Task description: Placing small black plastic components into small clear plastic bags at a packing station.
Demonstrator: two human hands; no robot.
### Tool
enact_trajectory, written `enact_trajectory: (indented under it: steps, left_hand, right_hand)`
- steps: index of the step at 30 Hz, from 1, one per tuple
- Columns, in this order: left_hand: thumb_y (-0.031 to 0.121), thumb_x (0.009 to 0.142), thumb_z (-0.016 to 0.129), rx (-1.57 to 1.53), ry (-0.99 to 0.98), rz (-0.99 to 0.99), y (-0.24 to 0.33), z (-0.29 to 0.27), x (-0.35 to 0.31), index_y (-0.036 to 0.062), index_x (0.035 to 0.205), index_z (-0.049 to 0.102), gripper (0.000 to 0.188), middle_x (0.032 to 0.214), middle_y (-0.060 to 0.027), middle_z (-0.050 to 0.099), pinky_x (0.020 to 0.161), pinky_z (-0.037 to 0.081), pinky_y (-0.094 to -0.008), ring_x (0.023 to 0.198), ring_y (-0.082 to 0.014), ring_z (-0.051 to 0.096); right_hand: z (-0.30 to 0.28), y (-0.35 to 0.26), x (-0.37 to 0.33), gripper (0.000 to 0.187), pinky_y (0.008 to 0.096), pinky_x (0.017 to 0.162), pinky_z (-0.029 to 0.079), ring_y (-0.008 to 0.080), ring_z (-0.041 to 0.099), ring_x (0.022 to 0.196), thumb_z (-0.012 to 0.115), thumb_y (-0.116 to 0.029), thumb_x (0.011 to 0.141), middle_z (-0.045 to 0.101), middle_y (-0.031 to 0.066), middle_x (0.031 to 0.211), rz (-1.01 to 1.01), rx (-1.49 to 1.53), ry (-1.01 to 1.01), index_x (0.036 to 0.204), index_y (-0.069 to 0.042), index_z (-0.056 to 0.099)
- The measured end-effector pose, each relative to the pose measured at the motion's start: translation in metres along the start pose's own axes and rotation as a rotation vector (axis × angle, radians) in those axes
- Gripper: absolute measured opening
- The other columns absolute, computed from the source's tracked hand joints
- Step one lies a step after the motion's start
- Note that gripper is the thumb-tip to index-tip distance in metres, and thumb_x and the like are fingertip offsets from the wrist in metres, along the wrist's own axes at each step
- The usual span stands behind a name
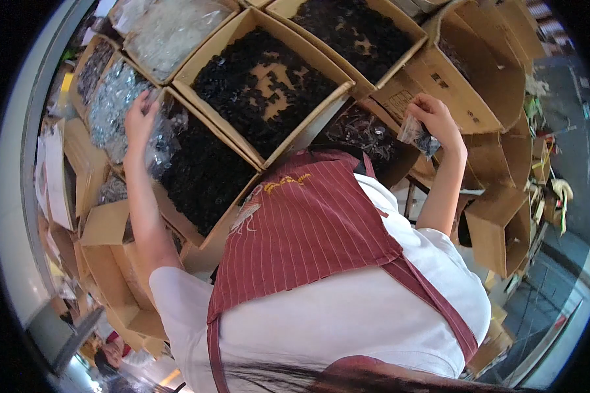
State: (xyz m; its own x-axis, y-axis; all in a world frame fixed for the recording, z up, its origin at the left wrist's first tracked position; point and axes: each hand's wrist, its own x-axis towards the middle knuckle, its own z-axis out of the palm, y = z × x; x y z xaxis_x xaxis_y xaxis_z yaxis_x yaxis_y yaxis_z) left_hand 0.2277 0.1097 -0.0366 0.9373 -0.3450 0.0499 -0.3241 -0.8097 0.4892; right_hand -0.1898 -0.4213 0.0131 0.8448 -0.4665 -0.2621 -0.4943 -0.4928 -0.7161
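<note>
My left hand (139, 116) pinches a clear plastic bag (158, 134) over the box of black parts (203, 173); my right hand (432, 118), well apart, grips a small filled bag (418, 135).

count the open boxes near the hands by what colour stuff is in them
Boxes of black parts: 3 — one under the left hand, one middle, one upper
Boxes of silvery or clear parts: 2
Total: 5
The right hand holds a small clear bag.
</note>
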Motion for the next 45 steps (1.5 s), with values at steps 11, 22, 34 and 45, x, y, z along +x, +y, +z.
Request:
enact_trajectory:
  steps: [11,22,34,45]
  left_hand:
    - [0.019,0.09,0.072,-0.183,0.135,0.114,0.062,-0.043,-0.03,0.0065,0.106,0.076,0.021,0.097,-0.0057,0.076,0.08,0.051,-0.0252,0.087,-0.0108,0.067]
    - [0.02,0.083,0.082,-0.221,0.268,0.232,0.18,-0.053,-0.116,0.0031,0.076,0.06,0.028,0.067,0.0028,0.05,0.061,0.039,-0.0225,0.066,-0.0064,0.046]
    - [0.014,0.07,0.083,0.027,0.3,0.52,0.207,-0.022,-0.153,0.0037,0.083,0.056,0.032,0.077,-0.0094,0.055,0.072,0.045,-0.0409,0.084,-0.0304,0.056]
    - [-0.002,0.061,0.072,-0.158,0.163,0.605,0.191,0.008,-0.158,0.0023,0.103,0.058,0.045,0.103,-0.0148,0.063,0.098,0.047,-0.0455,0.117,-0.0379,0.056]
  right_hand:
    - [0.02,-0.031,-0.019,0.022,0.031,0.077,0.051,0.0177,0.067,0.084,0.064,-0.018,0.092,0.07,0.0108,0.088,-0.002,0.013,0.314,0.105,-0.001,0.069]
    - [0.104,-0.192,0.023,0.022,0.0319,0.09,0.051,0.0188,0.065,0.103,0.063,0.002,0.089,0.069,0.0104,0.112,-0.919,0.373,-0.038,0.11,0.001,0.068]
    - [0.155,-0.253,0.027,0.041,0.0481,0.102,0.042,0.0348,0.059,0.106,0.059,0.005,0.069,0.062,0.0165,0.105,-1.435,0.014,-0.283,0.109,-0.002,0.06]
    - [0.166,-0.24,0.024,0.027,0.0699,0.117,0.006,0.0278,0.055,0.119,0.058,-0.001,0.074,0.06,0.007,0.109,-1.348,-0.281,-0.623,0.1,-0.008,0.062]
